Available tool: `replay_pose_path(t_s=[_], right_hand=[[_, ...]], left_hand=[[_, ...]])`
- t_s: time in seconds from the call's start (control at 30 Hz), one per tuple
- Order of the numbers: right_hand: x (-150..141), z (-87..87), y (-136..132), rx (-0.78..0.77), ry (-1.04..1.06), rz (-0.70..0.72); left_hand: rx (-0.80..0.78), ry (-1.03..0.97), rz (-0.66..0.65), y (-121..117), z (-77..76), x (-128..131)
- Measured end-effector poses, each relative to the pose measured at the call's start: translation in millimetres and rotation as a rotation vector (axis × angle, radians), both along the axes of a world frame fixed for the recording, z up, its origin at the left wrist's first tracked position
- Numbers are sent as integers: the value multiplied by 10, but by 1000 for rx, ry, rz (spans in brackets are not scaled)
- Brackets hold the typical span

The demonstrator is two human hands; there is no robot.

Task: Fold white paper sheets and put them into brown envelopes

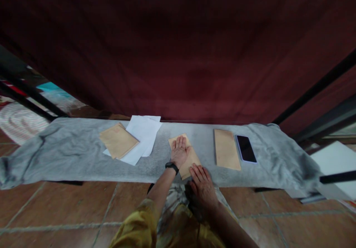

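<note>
A brown paper envelope (pixel 191 158) lies at a slant on the grey cloth in front of me. My left hand (pixel 180 152) rests flat on its upper part, fingers stretched out. At its lower right edge, my right hand (pixel 203 183) lies with its fingertips on the paper, fingers extended. Both palms face down, so part of the envelope is hidden beneath them. To the right sits another brown envelope or small stack (pixel 226 149). On the left, several more brown envelopes (pixel 118 140) overlap white paper sheets (pixel 143 133).
The grey cloth (pixel 80 166) covers a long, narrow bench. A phone (pixel 246 149) with a dark screen lies at the right. Behind hangs a dark red curtain (pixel 191 73). Black bars (pixel 314 88) stand at both ends. Tiled floor (pixel 83 203) shows in front.
</note>
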State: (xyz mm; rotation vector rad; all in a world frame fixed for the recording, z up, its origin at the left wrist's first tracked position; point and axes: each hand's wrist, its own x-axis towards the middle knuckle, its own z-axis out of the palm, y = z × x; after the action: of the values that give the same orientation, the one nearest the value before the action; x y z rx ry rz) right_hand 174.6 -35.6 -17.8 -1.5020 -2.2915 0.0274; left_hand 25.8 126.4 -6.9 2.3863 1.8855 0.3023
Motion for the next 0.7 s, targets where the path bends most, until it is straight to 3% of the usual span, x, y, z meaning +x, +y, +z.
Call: replay_pose_path(t_s=[0.2,0.5,0.7], right_hand=[[1,-46,17,-24,-9,-7],[23,-45,14,-82,-40,8],[38,-96,17,-66,-59,16]], left_hand=[[-25,2,-48,-197,11,-87],[-75,-45,-289,-885,70,-293],[29,-59,-427,-1245,135,-443]])
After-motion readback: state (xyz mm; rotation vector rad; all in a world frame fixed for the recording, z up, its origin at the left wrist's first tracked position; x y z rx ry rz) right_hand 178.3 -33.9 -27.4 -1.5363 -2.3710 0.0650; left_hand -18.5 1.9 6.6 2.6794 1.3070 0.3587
